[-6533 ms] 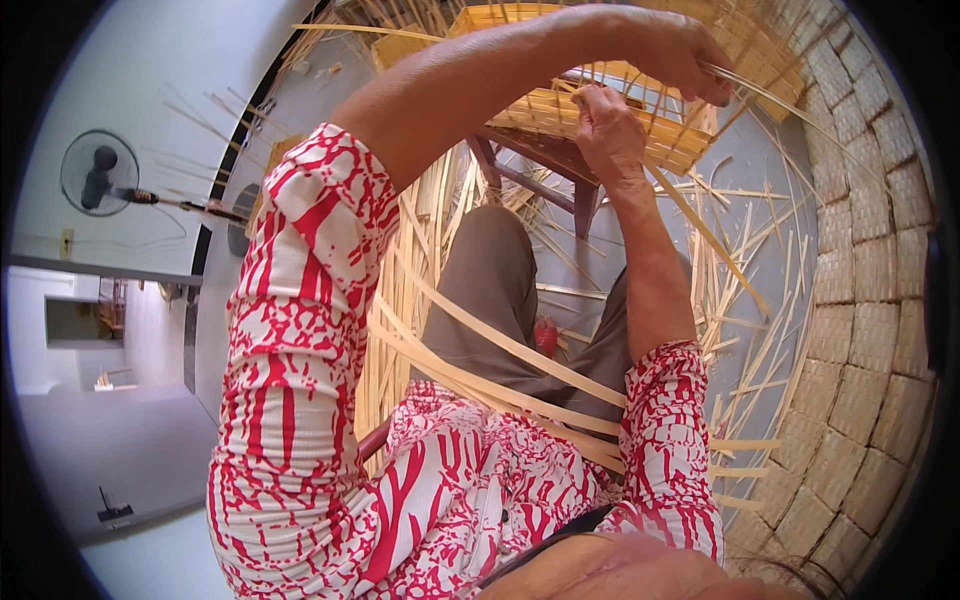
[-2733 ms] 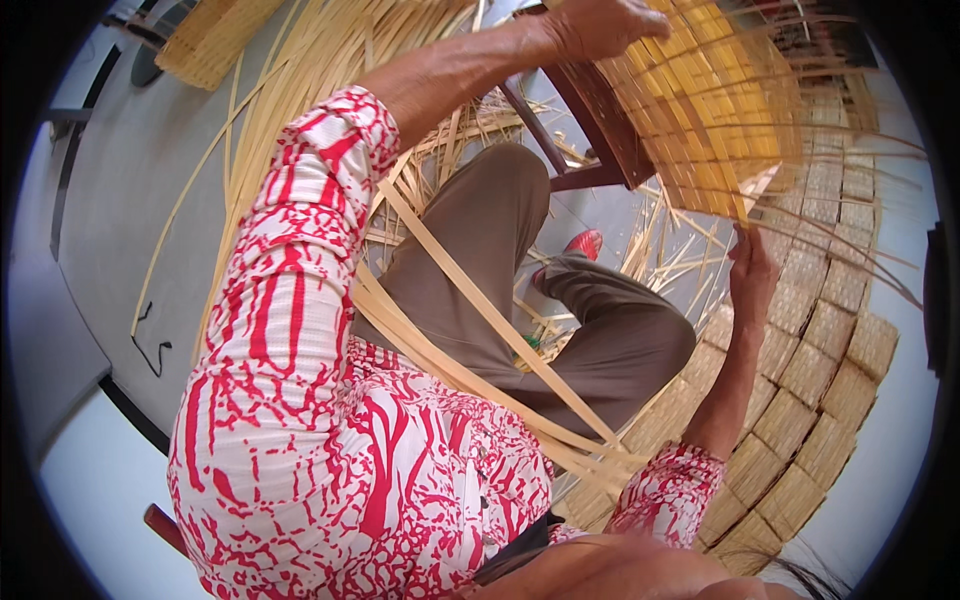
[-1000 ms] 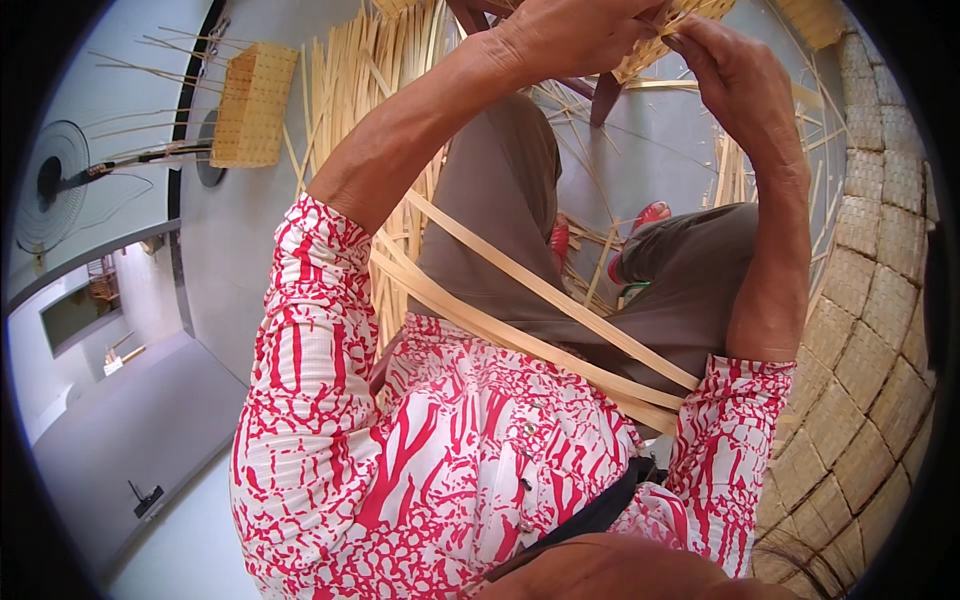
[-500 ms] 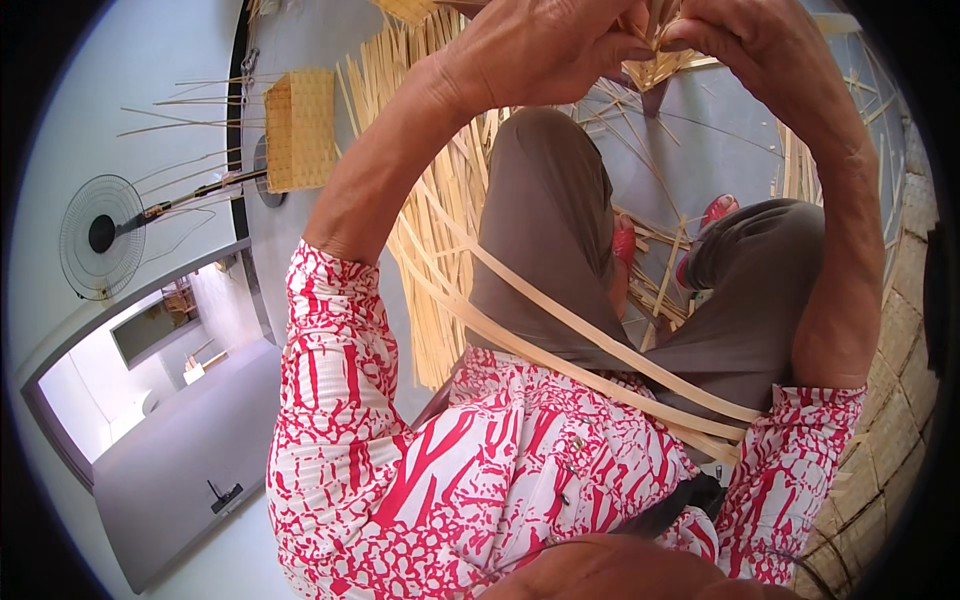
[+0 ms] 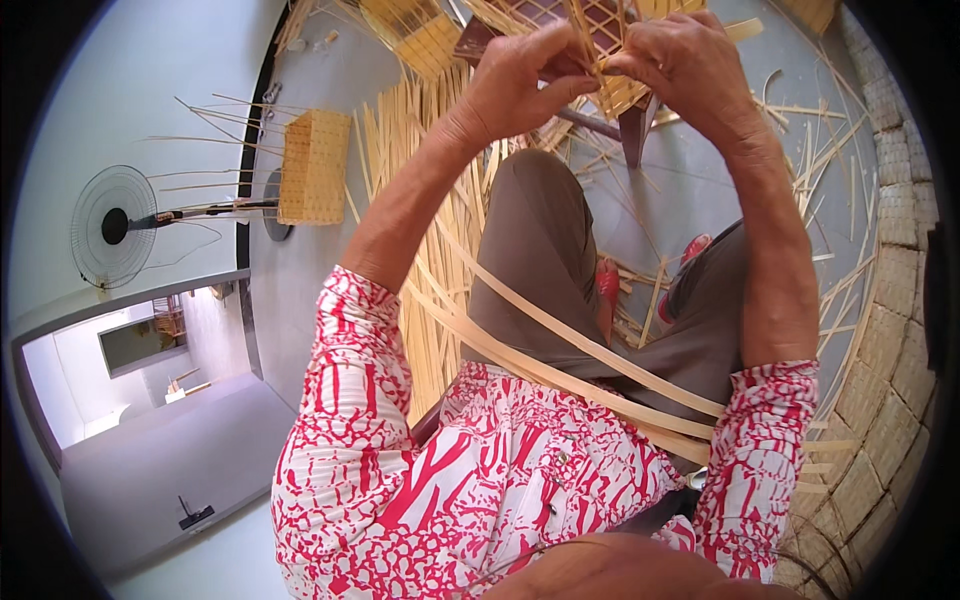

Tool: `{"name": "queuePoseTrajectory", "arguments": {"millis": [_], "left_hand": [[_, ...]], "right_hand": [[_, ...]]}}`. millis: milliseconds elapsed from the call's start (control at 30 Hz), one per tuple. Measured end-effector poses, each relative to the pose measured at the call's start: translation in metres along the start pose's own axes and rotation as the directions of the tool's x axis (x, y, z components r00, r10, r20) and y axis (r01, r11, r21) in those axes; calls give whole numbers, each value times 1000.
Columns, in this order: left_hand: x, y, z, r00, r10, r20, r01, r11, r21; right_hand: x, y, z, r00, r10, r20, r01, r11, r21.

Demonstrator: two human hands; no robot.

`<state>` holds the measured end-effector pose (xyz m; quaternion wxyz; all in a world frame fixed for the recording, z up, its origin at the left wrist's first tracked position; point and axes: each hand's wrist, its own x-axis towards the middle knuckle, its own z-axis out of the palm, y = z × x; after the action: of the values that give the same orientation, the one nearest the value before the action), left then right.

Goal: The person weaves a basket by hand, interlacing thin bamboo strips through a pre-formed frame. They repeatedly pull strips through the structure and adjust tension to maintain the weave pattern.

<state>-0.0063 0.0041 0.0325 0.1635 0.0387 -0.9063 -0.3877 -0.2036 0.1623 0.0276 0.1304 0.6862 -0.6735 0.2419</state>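
hands: both raised ahead of me, upper part of view, nearly meeting. my left hand (image 5: 530, 85) comes in from the left, thumb laid toward the index finger, the two closed in a pinch at the edge of the woven basket (image 5: 622, 97). my right hand (image 5: 690, 65) faces it from the other side, fingers curled, thumb reaching almost to the same spot; also a pinching grip. which strip lies under each thumb: small and partly covered, cannot tell.

basket position: between the two hands, a narrow corner toward me. yellow, lattice weave, strips running up past my fingers. a dark wooden stool (image 5: 634, 130) is right at it; my hands hide the contact, so i cannot tell how it rests there.

lap: pale flat strips (image 5: 600, 348) cross my brown trousers (image 5: 530, 240) slantwise, reaching my right sleeve (image 5: 765, 440). a thick spread of long strips (image 5: 400, 130) lies left of my left knee.

surroundings: second basket (image 5: 315, 165) at left, thin spokes pointing leftward, near the standing fan (image 5: 113, 225). another yellow basket (image 5: 410, 35) upper left, beyond the long strips. scraps on grey floor (image 5: 690, 175). rows of straw-coloured woven pieces (image 5: 900, 310) along the right rim.
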Motion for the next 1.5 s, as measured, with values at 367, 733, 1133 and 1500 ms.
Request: {"name": "queuePoseTrajectory", "arguments": {"millis": [367,733,1133,1500], "left_hand": [[-4,-19,4,965,-67,-252,69,998,1],[-6,-25,22,910,54,-410,-71,997,-26],[-6,-36,36,823,177,-539,-172,983,60],[-8,-25,38,790,163,-591,-170,985,45]], "right_hand": [[-26,-7,54,657,684,319,-515,98,851],[-6,17,33,858,375,351,-5,-677,736],[17,-39,9,901,431,52,-187,276,943],[17,-34,4,789,583,-195,-144,484,863]]}}
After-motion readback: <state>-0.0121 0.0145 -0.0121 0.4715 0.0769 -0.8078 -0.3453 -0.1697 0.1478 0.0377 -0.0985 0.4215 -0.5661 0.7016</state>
